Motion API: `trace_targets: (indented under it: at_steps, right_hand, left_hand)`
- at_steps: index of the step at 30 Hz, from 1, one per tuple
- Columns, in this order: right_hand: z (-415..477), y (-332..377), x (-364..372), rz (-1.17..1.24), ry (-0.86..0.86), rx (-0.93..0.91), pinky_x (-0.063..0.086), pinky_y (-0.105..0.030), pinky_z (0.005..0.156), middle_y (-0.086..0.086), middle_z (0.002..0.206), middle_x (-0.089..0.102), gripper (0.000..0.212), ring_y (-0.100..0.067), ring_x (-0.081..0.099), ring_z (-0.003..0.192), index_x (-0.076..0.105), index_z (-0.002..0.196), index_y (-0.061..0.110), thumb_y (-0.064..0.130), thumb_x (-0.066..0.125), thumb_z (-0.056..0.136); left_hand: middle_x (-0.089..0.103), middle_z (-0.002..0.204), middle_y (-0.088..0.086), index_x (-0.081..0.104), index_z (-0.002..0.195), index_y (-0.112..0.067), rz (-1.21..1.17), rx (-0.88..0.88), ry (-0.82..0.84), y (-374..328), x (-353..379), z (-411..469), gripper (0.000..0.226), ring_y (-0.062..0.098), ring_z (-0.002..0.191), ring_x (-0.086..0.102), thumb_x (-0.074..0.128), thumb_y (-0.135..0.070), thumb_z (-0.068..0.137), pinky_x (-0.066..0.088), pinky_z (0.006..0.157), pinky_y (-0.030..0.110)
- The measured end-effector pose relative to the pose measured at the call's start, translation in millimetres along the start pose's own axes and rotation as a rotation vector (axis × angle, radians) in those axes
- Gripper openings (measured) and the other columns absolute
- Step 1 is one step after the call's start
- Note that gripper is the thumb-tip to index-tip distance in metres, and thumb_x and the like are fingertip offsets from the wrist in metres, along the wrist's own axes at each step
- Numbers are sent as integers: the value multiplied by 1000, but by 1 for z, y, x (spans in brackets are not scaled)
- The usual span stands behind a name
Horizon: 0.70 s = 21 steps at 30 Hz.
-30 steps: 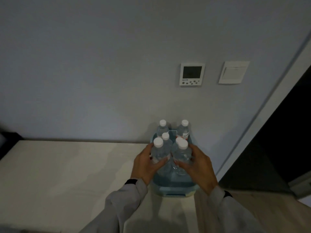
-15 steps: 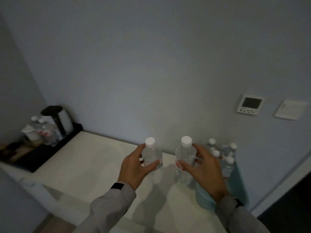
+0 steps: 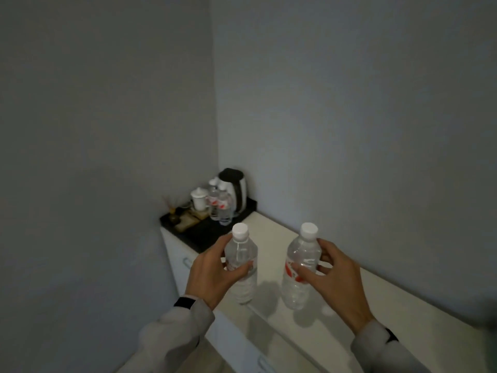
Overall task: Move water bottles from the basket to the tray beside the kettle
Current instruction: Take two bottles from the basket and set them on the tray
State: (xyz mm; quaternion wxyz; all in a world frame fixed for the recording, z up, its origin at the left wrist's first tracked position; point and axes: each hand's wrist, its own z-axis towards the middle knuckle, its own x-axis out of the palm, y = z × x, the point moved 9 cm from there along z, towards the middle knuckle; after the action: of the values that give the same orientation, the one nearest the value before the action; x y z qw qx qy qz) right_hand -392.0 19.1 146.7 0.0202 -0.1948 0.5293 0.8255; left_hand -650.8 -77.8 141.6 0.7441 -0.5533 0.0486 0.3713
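My left hand (image 3: 212,273) grips a clear water bottle (image 3: 242,254) with a white cap, held upright above the white counter. My right hand (image 3: 336,275) holds a second clear bottle (image 3: 300,267) with a red label, also upright. Ahead in the corner lies the black tray (image 3: 207,230). On it stand a black and white kettle (image 3: 236,192) and two water bottles (image 3: 222,204) just left of the kettle. The basket is out of view.
A white lidded cup (image 3: 199,199) and small items sit on the tray's left part. The white counter (image 3: 349,305) runs along the right wall, with drawer fronts (image 3: 183,262) below. Grey walls meet behind the tray.
Both hands lifted a bottle each out of the basket and carried them left. My view swung left, so the basket left the frame and the tray with the kettle came closer.
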Motion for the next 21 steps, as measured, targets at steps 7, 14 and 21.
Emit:
trace_targets:
  at_steps: [7,14,21]
  right_hand:
    - [87,-8,145,68,92,-14,53,-5,76,31,107,69,59,8,67,99,61,107,58,39,92,62]
    - [178,-14,249,85,135,38,59,-25,89,12,112,74,60,0,69,102,67,121,28,28,92,67]
    - [242,-13,317,57,90,1,52,-6,80,35,111,67,64,9,66,103,60,123,41,33,91,67]
  left_hand:
    - [65,113,-25,44,129,-49,86,-65,-49,103,-85,71,70,-3,102,63,72,-65,66,57,85,23]
    - [65,111,-26,48,125,-45,114,-96,-40,175,-132,168,65,-11,99,61,77,-57,68,56,84,18]
    - [70,111,-14,51,128,-36,81,-96,0,236,-161,249,67,-2,98,66,81,-49,68,59,84,32]
